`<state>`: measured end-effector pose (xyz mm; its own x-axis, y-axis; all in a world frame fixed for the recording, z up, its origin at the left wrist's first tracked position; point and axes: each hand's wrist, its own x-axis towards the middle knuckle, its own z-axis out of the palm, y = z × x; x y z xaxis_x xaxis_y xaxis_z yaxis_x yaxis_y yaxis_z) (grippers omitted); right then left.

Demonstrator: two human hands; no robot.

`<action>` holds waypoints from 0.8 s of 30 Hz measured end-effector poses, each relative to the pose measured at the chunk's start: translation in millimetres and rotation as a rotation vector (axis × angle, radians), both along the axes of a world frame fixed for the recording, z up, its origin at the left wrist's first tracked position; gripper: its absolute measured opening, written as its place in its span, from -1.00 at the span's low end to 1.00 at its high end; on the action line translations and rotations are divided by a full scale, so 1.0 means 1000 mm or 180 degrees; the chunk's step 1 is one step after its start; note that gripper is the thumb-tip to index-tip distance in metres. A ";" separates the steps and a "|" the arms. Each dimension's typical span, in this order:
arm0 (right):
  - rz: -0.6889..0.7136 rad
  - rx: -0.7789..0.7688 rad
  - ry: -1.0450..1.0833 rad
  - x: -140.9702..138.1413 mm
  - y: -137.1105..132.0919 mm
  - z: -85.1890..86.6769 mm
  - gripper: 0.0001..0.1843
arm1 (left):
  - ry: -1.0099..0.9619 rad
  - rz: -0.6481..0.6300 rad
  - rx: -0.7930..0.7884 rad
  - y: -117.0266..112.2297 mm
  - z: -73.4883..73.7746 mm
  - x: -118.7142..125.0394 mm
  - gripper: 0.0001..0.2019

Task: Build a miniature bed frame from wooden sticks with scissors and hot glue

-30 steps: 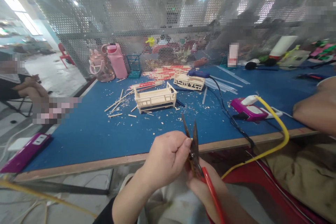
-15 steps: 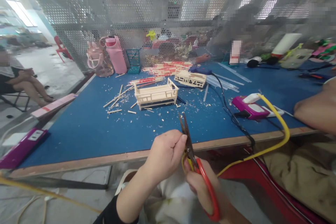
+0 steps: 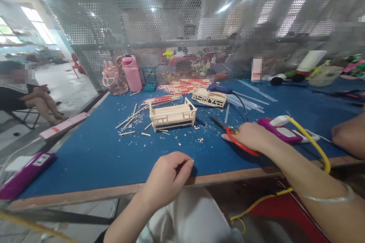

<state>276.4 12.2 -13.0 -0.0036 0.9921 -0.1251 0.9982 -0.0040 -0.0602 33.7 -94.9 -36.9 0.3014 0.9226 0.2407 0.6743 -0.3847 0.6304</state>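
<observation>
My left hand is closed in a pinch at the table's front edge; whatever lies between thumb and forefinger is too small to make out. Further right, my right hand grips the red-handled scissors low over the blue tabletop, their dark blades pointing to the far left. Beyond my hands stands a small openwork frame of pale wooden sticks. A second stick frame sits behind it, with a blue glue gun lying against its top.
Loose sticks and cut scraps litter the table. Red-banded stick bundles and clear glue sticks lie farther back. A purple power strip with a yellow cord is right of my hand. Pink bottles stand at the mesh screen. Another person's arm rests at right.
My right hand has carried the scissors away from my left hand, forward and right onto the table area. My left hand stays pinched near the edge. The view has tilted up slightly.
</observation>
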 end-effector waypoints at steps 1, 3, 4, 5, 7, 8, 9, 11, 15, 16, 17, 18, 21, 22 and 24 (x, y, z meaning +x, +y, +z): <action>0.0043 0.0078 -0.0167 -0.003 0.007 0.005 -0.47 | 0.0221 -0.0028 0.0011 0.004 0.004 -0.002 -0.71; 0.0254 0.0255 -0.0458 -0.011 0.016 0.019 -0.57 | 0.0717 -0.0023 0.0106 0.014 0.017 -0.008 -0.67; 0.0492 0.0384 -0.0465 -0.018 0.017 0.027 -0.63 | 0.0919 -0.0006 0.0183 0.021 0.026 -0.012 -0.66; 0.0868 0.0549 -0.0310 -0.026 0.016 0.036 -0.71 | 0.1069 -0.0019 0.0241 0.029 0.035 -0.015 -0.66; 0.1937 0.0892 0.0614 -0.046 0.011 0.049 -0.87 | 0.1154 -0.0128 0.0326 0.046 0.052 -0.022 -0.66; 0.2456 0.0776 0.1146 -0.057 0.009 0.052 -0.87 | 0.1093 -0.0206 0.0350 0.055 0.060 -0.025 -0.67; 0.2871 0.0660 0.1590 -0.067 0.008 0.053 -0.85 | 0.0999 -0.0315 0.0349 0.063 0.067 -0.027 -0.67; 0.3094 0.0877 0.2206 -0.084 0.009 0.048 -0.84 | 0.0817 -0.0434 0.0308 0.077 0.077 -0.030 -0.64; 0.2811 0.1349 0.2745 -0.098 0.018 0.029 -0.84 | 0.0899 -0.0494 0.0307 0.093 0.086 -0.032 -0.64; 0.2763 0.1392 0.2841 -0.098 0.020 0.024 -0.84 | 0.0974 -0.0519 0.0284 0.096 0.086 -0.032 -0.64; 0.2723 0.1445 0.2919 -0.098 0.021 0.020 -0.84 | 0.1039 -0.0535 0.0244 0.098 0.086 -0.032 -0.64; 0.2683 0.1506 0.2967 -0.098 0.021 0.017 -0.85 | 0.1077 -0.0541 0.0194 0.101 0.086 -0.032 -0.65; 0.2561 0.1656 0.2895 -0.100 0.020 0.011 -0.83 | 0.1118 -0.0540 0.0085 0.107 0.082 -0.031 -0.66; 0.2514 0.1660 0.2861 -0.101 0.020 0.010 -0.83 | 0.1134 -0.0549 0.0081 0.109 0.080 -0.030 -0.66; 0.2417 0.1626 0.2844 -0.101 0.020 0.009 -0.84 | 0.1203 -0.0600 0.0102 0.109 0.077 -0.029 -0.65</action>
